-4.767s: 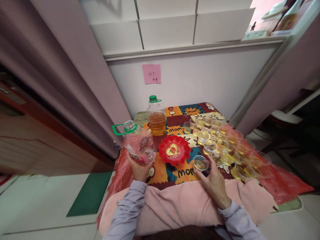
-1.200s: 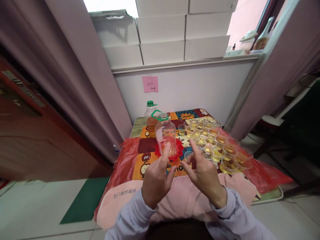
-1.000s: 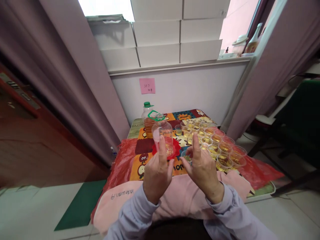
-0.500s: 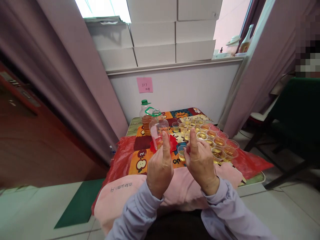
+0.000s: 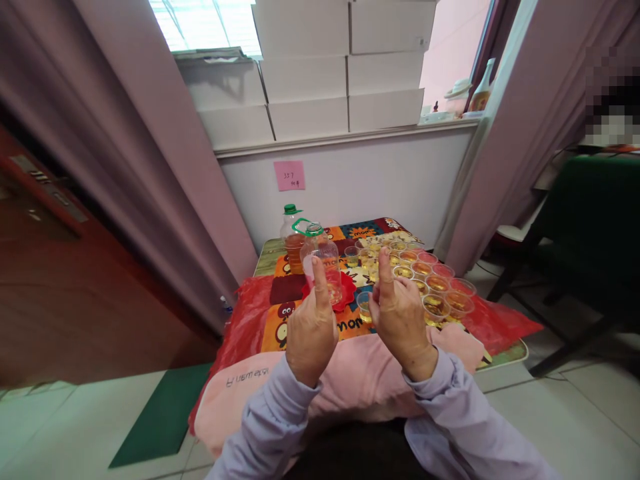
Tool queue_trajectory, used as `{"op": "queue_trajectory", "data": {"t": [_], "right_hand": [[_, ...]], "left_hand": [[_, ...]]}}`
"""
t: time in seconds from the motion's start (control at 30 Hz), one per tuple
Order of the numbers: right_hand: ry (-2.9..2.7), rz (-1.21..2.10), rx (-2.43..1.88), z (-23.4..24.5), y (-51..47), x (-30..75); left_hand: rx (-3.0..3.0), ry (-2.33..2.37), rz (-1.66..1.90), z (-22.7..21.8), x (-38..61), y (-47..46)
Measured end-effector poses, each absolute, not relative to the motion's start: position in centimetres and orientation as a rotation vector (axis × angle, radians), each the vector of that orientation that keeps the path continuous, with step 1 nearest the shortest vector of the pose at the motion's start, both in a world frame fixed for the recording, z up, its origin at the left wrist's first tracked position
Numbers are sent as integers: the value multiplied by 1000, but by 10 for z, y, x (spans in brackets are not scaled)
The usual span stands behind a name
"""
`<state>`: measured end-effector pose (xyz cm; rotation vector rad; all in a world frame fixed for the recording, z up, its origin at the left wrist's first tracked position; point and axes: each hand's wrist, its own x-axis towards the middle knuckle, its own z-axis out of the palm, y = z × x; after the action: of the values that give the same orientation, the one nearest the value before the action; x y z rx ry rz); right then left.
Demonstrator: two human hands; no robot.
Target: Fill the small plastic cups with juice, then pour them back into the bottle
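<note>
My left hand (image 5: 313,340) is raised over the near part of the table, one finger pointing up and the others curled in. In the same pose, my right hand (image 5: 403,327) is level with it to the right, a gap between them. Neither hand holds anything visible. Beyond my left finger stands an uncapped clear plastic bottle (image 5: 331,260) with a green handle, at a red scalloped dish (image 5: 350,293). Behind it is a green-capped bottle of amber liquid (image 5: 294,250). A clear cup (image 5: 365,312) sits beside my right hand, and several cups of yellow liquid (image 5: 436,308) crowd the right side.
A patterned cloth (image 5: 280,293) covers the table, with red plastic sheeting (image 5: 243,313) at its sides. A pink cloth (image 5: 240,407) lies along the front edge. A dark green chair (image 5: 595,227) stands at right, a brown door (image 5: 75,287) at left.
My left hand has moved slightly left and down, widening the gap to my right hand. My right hand keeps nearly the same place. The view has tilted up a little.
</note>
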<state>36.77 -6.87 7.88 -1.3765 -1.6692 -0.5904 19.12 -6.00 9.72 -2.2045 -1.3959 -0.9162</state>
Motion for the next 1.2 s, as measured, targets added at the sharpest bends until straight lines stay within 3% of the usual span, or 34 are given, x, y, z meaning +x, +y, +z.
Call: {"op": "queue_trajectory", "data": {"t": [0.9,1.2], "right_hand": [[-1712,-556,-1414,66,-51,371],[-1559,56,-1522,-17,-66,412]], "left_hand": [[-2193,-1432,-903,92,171,-40],[-2267,-1589,-1311,30,104,-21]]}}
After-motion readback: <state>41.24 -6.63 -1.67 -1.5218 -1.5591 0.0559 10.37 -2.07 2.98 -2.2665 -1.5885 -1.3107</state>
